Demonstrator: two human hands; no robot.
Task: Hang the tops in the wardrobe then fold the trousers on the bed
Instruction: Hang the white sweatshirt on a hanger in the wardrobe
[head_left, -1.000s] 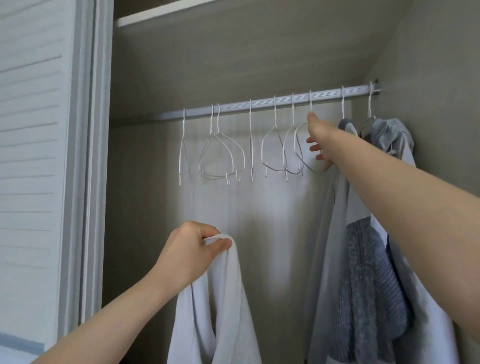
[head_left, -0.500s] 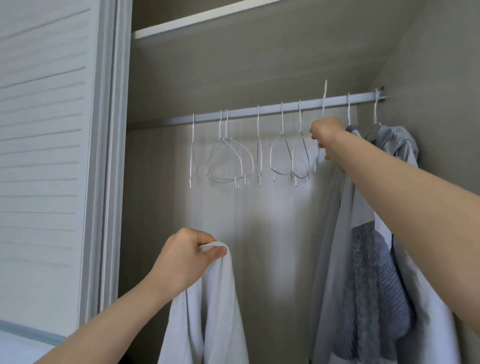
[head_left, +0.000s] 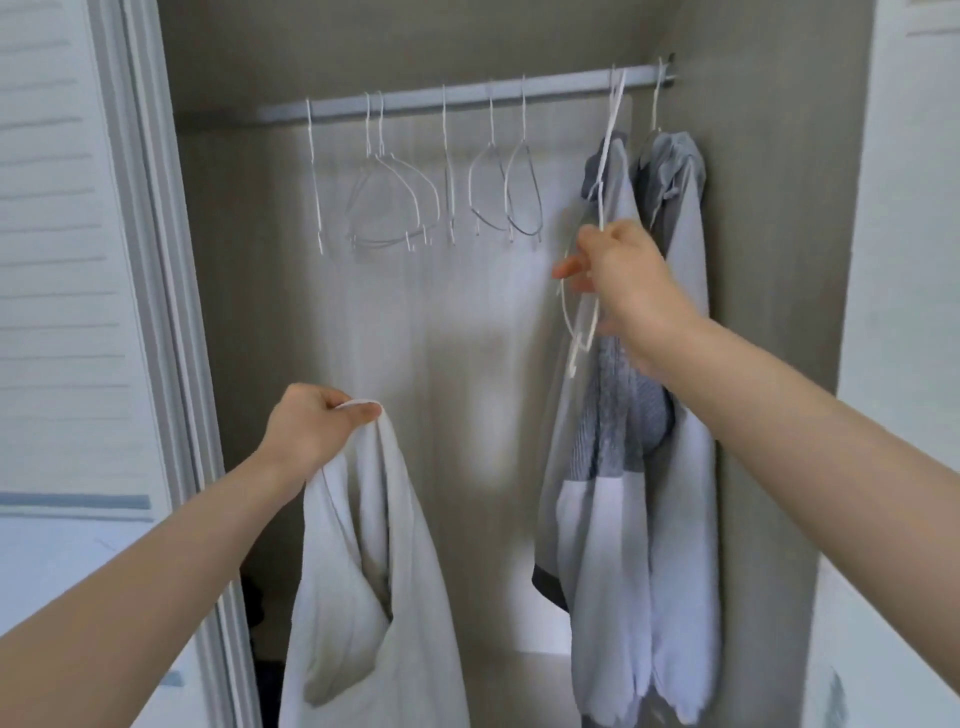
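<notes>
My left hand (head_left: 311, 428) grips the top edge of a white top (head_left: 374, 613), which hangs down in front of the open wardrobe. My right hand (head_left: 618, 280) holds a white wire hanger (head_left: 602, 171) below the rail (head_left: 467, 98); the hanger is tilted, with its hook up near the rail's right end. Several empty wire hangers (head_left: 415, 187) hang along the rail. Two tops hang at the right end: a grey and white one (head_left: 597, 467) and a light grey one (head_left: 680, 312) against the side wall.
A white louvred sliding door (head_left: 67, 260) stands at the left. The wardrobe's right side wall (head_left: 769, 260) is close to the hung tops. Dark items (head_left: 265, 675) lie on the wardrobe floor at the lower left.
My right hand has closed on a hanger at the rail and brought it down and off the rail. The view has tilted downward. My left hand still holds the white top.
</notes>
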